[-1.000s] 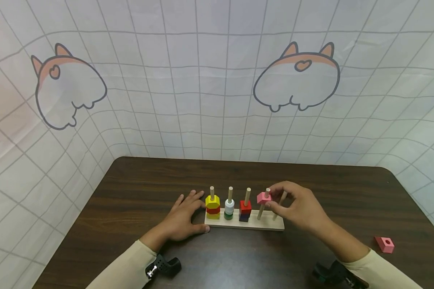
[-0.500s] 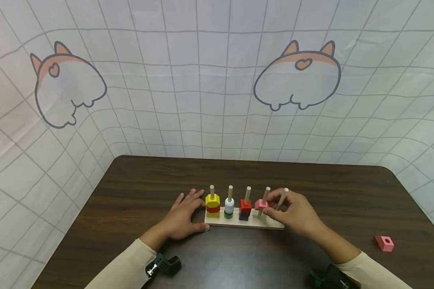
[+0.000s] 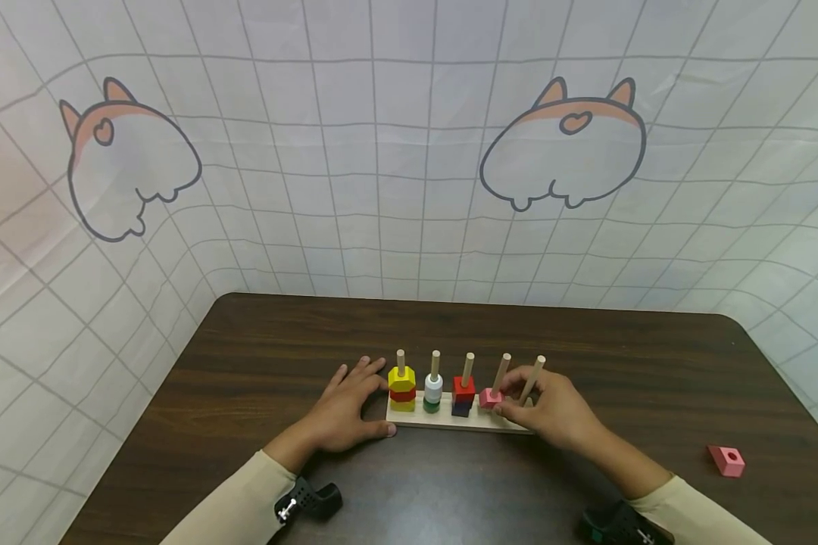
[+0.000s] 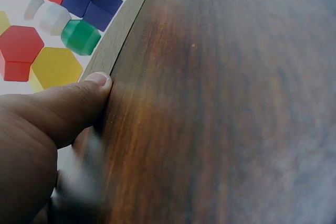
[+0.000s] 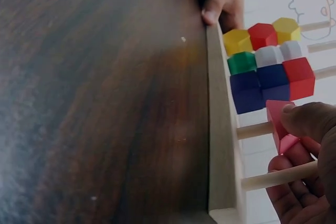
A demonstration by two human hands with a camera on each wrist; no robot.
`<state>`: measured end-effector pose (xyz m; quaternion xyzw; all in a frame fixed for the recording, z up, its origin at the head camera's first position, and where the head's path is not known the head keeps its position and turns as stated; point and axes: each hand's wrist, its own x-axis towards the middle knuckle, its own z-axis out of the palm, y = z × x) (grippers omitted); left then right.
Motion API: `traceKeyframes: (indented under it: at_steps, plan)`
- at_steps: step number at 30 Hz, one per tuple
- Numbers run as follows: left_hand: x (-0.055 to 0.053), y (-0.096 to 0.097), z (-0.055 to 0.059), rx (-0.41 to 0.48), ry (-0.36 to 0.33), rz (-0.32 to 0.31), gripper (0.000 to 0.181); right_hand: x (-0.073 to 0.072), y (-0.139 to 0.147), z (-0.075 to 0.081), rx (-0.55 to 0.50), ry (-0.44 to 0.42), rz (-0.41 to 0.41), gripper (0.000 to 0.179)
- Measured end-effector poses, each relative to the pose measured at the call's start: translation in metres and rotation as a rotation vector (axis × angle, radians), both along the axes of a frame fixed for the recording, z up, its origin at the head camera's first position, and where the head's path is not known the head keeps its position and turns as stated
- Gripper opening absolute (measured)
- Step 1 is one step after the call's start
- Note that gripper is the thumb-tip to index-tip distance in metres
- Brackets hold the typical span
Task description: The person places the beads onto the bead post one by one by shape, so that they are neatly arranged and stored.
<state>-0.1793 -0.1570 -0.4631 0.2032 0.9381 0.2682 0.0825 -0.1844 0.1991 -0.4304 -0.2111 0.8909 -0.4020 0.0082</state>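
A wooden peg board with several upright pegs lies on the table. My right hand pinches a pink block between thumb and fingers; the fourth peg from the left runs through it. In the right wrist view that pink block is partway down the peg, with bare peg below it. My left hand spreads at the board's left end, thumb against its front edge. Beside it stands a yellow and red stack. White and green pieces fill the second peg, red and dark blue blocks the third.
A loose pink block with a hole lies on the dark wooden table at the right. The rightmost peg is bare, close by my right hand. A white grid-patterned cloth hangs behind the table.
My right hand has lowered the pink block from near the top of the fourth peg to well down it. My left hand has stayed at the board's end.
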Motion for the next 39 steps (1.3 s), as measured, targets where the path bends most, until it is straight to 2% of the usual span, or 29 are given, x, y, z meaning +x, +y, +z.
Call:
traceKeyframes:
  at_steps: [12, 25, 32, 39]
  plan:
    - [0.000, 0.000, -0.001, -0.009, 0.000, 0.003, 0.058, -0.003, 0.001, -0.015, 0.059, 0.017, 0.006, 0.020]
    - [0.000, -0.001, -0.004, -0.002, 0.001, 0.000, 0.057, -0.001, 0.002, -0.016, 0.087, 0.041, 0.013, 0.021]
    - [0.000, -0.001, -0.003, -0.002, 0.009, -0.005, 0.057, 0.007, 0.016, -0.008, 0.089, 0.051, -0.023, 0.029]
    - [0.001, 0.000, -0.002, -0.008, 0.004, 0.001, 0.055, 0.017, 0.049, 0.002, 0.129, 0.135, -0.082, 0.037]
